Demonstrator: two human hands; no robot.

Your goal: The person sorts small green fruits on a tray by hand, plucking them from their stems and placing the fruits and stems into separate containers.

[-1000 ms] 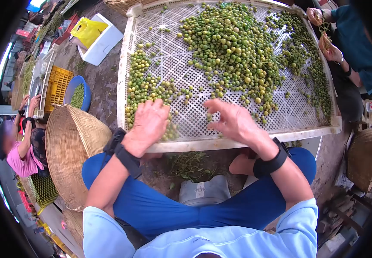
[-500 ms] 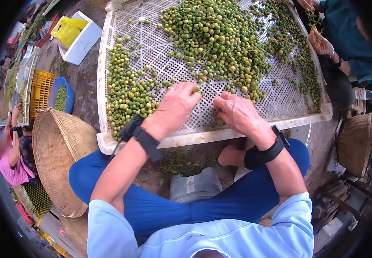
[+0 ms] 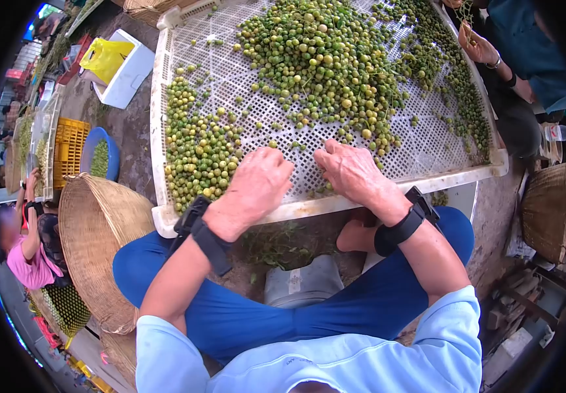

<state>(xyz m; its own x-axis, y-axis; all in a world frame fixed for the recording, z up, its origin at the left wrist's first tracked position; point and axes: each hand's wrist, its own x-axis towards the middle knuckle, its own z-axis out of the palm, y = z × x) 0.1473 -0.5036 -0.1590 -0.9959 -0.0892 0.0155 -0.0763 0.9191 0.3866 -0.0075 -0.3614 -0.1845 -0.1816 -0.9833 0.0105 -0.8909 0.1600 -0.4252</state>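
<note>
A white perforated plastic tray lies before me with small round green-yellow fruits heaped on it. Over its near part, my left hand is closed, fingers curled down beside the left-hand cluster of fruits. Facing it across a small gap is my right hand, also closed, thumb and fingers pinched together. Whatever either hand holds is hidden under the fingers. A few loose fruits lie on the mesh just beyond both hands.
At the right, another person's hand holds a thin stem over the tray edge. Left are a wicker basket, a blue basin, a yellow crate and a white foam box. A bucket stands between my knees.
My left hand has drawn back a little toward the tray's near edge and lower. My right hand has shifted slightly left. The other person's hand has moved a little up and left.
</note>
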